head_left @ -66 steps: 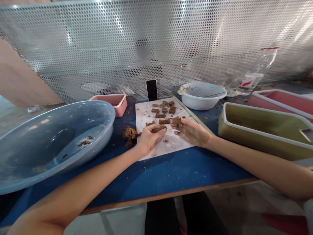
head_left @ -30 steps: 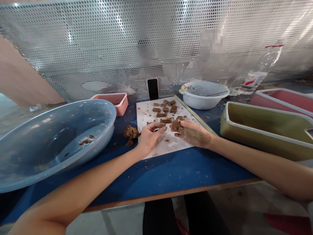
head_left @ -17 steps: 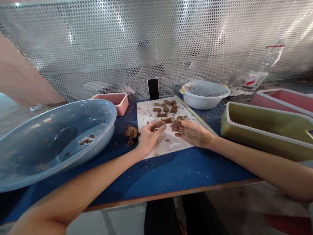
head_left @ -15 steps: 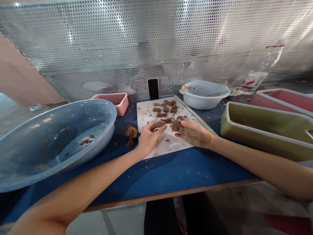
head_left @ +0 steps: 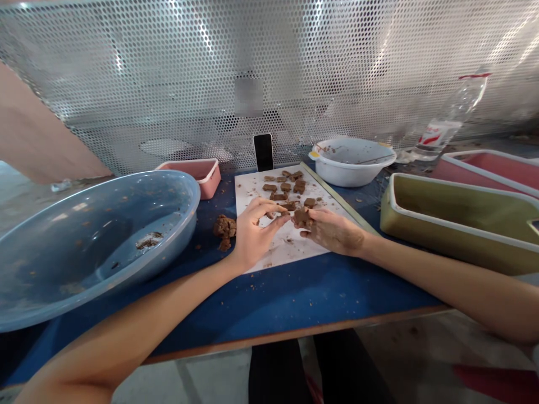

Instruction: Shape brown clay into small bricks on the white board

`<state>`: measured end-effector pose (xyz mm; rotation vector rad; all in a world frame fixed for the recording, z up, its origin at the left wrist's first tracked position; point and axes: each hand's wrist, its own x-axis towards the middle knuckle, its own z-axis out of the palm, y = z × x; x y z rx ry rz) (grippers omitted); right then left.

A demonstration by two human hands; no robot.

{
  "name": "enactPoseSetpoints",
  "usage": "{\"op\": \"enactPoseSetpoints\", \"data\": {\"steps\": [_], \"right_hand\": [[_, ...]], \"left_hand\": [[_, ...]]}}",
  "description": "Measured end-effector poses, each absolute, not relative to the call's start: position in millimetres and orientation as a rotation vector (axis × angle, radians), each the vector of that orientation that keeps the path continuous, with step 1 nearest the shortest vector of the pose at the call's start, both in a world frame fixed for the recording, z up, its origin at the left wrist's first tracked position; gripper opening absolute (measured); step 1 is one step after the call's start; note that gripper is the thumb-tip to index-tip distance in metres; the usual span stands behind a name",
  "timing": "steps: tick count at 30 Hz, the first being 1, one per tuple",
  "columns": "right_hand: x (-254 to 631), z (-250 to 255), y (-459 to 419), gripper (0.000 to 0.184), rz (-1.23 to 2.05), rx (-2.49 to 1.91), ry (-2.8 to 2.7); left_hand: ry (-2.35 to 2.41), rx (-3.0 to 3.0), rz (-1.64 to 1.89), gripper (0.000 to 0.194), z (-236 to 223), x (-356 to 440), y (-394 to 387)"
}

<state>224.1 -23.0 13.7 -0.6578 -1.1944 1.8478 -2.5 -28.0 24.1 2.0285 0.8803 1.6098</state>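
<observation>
One table (head_left: 286, 294) is carrying the lot

One left hand (head_left: 256, 233) and one right hand (head_left: 337, 232) are making a pair. One lump (head_left: 302, 217) is being held. One clod (head_left: 225, 226), one sheet (head_left: 290, 255) and at least nine blocks (head_left: 270, 188) are lying out, the blocks being too small for an exact tally. Two pink boxes (head_left: 209, 182), one green box (head_left: 442, 235), one tub (head_left: 105, 213), one bowl (head_left: 345, 175), one bottle (head_left: 442, 126) and one phone (head_left: 264, 152) are showing.

The held lump (head_left: 302, 217) is brown, the sheet (head_left: 295, 251) white.
</observation>
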Motion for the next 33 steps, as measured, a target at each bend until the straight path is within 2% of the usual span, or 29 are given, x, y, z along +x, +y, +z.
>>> {"op": "enactPoseSetpoints", "data": {"steps": [4, 8, 33], "right_hand": [[222.5, 11.3, -25.6, 0.033, 1.888, -0.646, -1.151], [221.3, 9.0, -26.7, 0.033, 1.895, -0.639, -1.137], [218.4, 12.7, -29.9, 0.036, 1.878, -0.654, -1.175]], "left_hand": [[0.81, 2.173, 1.628, 0.01, 26.5, -2.1, -30.2], [0.754, 2.256, 1.608, 0.013, 27.5, -1.4, -33.7], [0.781, 2.205, 1.637, 0.007, 27.1, 1.8, -40.2]]}}
